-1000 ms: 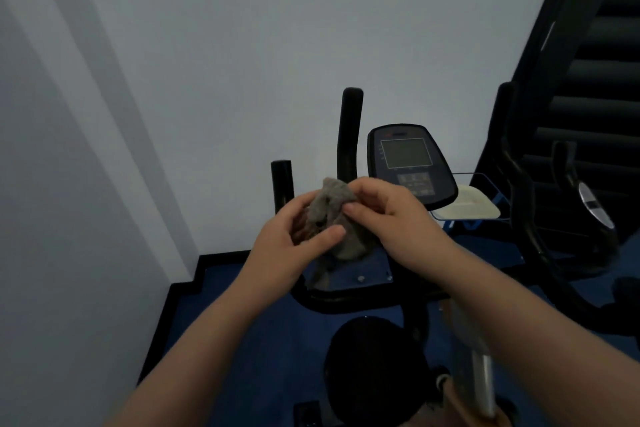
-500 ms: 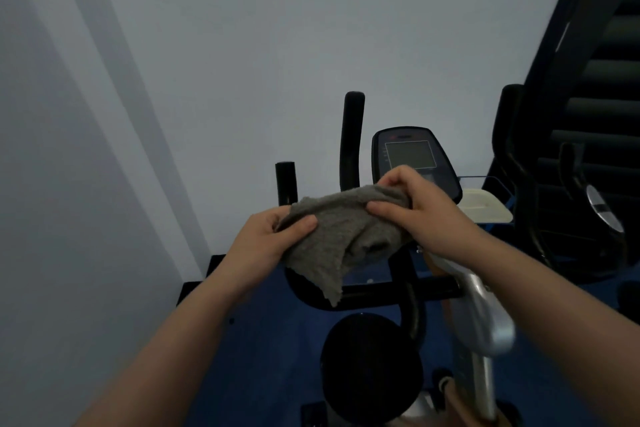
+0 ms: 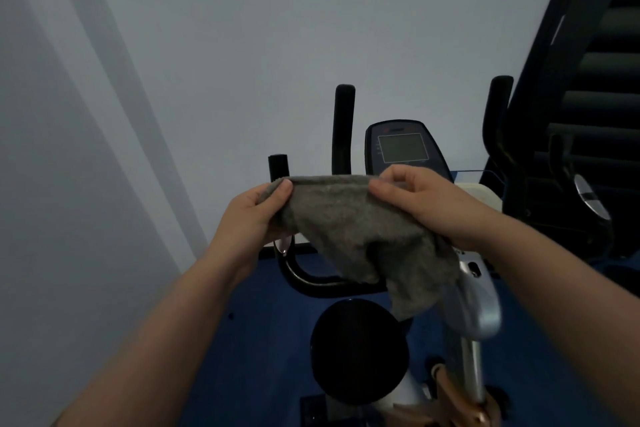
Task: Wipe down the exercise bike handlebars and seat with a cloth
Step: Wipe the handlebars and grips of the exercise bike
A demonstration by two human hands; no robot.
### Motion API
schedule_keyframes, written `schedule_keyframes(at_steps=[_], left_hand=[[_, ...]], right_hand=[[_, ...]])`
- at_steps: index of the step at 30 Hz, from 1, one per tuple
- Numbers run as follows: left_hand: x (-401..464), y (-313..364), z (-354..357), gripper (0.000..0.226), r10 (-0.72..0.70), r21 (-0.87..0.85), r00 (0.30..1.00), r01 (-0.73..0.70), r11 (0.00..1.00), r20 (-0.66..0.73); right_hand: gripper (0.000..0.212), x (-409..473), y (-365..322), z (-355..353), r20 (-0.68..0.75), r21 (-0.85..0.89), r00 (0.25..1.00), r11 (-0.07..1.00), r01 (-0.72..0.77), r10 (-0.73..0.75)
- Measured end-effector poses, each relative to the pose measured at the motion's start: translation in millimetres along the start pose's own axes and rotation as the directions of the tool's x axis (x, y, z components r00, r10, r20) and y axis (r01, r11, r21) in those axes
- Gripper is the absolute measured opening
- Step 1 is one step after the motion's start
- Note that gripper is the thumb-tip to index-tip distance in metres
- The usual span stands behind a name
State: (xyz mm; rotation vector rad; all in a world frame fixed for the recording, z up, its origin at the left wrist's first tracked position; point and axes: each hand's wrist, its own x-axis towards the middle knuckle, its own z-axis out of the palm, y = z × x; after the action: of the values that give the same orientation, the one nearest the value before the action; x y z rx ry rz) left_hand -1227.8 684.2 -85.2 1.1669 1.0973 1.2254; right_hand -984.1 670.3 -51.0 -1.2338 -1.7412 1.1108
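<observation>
Cloth: a grey cloth [image 3: 353,218] is held up in the air in front of the exercise bike, its top edge stretched nearly level between both hands; the rest hangs down in loose folds, the lowest corner dangling to the right, in front of the bike's silver frame [image 3: 478,302].
Left hand: the left hand [image 3: 252,218] pinches the cloth's left top corner, thumb pressed on the near face and fingers curled behind the fabric.
Right hand: the right hand [image 3: 426,204] grips the right top corner, thumb on the near side and fingers bent over the edge; part of the cloth is bunched under its palm.
Handlebars: the black handlebars [image 3: 343,128] stand behind the cloth; one tall upright grip rises above the cloth's top edge, a shorter black grip end [image 3: 278,166] shows just beside the left thumb, and a curved black bar [image 3: 304,277] runs below the hanging fabric. The cloth touches none of them that I can tell.
Console: a dark console [image 3: 401,146] with a grey screen sits behind the right hand, partly hidden by its fingers.
Seat: a round black shape [image 3: 356,350] low in the view, below the cloth; whether it is the seat I cannot tell.
Floor: blue floor [image 3: 256,340] beneath the bike.
Surroundings: a pale wall [image 3: 242,45] behind; dark gym equipment [image 3: 588,114] stands to the right.
</observation>
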Motion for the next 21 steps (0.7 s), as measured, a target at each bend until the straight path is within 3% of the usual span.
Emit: schedule_keyframes(at_steps=[4,6,9,12,15,16,18,21], left_hand=[[3,-5,6,0.024,-0.016,0.033,1.000,0.016,0.999,-0.026],[7,-10,13,0.021,0.055,0.220,0.998,-0.044,0.975,-0.042],[12,-17,23,0.030,0.122,0.568,0.992,-0.118,0.815,0.031],[12,-26,33,0.067,0.073,0.740,0.980,-0.187,0.646,0.184],[4,-36,44,0.063,0.223,0.815,0.913,-0.407,0.412,0.343],[3,-39,46,0.053,0.247,0.791,0.889,-0.457,0.407,0.386],[-1,-44,49,0.040,0.216,0.730,0.887,-0.459,0.507,0.408],[-3,-53,47,0.038,0.287,0.733,0.880,-0.474,0.488,0.378]], right_hand=[[0.039,-2,10,-12,-0.007,-0.161,0.994,0.981,-0.109,0.109],[0.034,1,21,-16,-0.063,-0.147,0.986,0.976,-0.159,0.152],[0.023,6,44,-15,-0.264,-0.275,0.960,0.946,-0.171,0.097],[0.028,6,64,-6,-0.248,-0.448,0.965,0.873,-0.195,0.088],[0.037,-1,75,2,-0.279,-0.586,0.960,0.794,-0.163,-0.009],[0.033,-5,75,4,-0.312,-0.600,0.946,0.791,-0.122,-0.091],[0.017,-14,71,8,-0.368,-0.604,0.903,0.795,-0.051,-0.222],[0.026,-28,70,12,-0.320,-0.607,0.916,0.794,-0.002,-0.242]])
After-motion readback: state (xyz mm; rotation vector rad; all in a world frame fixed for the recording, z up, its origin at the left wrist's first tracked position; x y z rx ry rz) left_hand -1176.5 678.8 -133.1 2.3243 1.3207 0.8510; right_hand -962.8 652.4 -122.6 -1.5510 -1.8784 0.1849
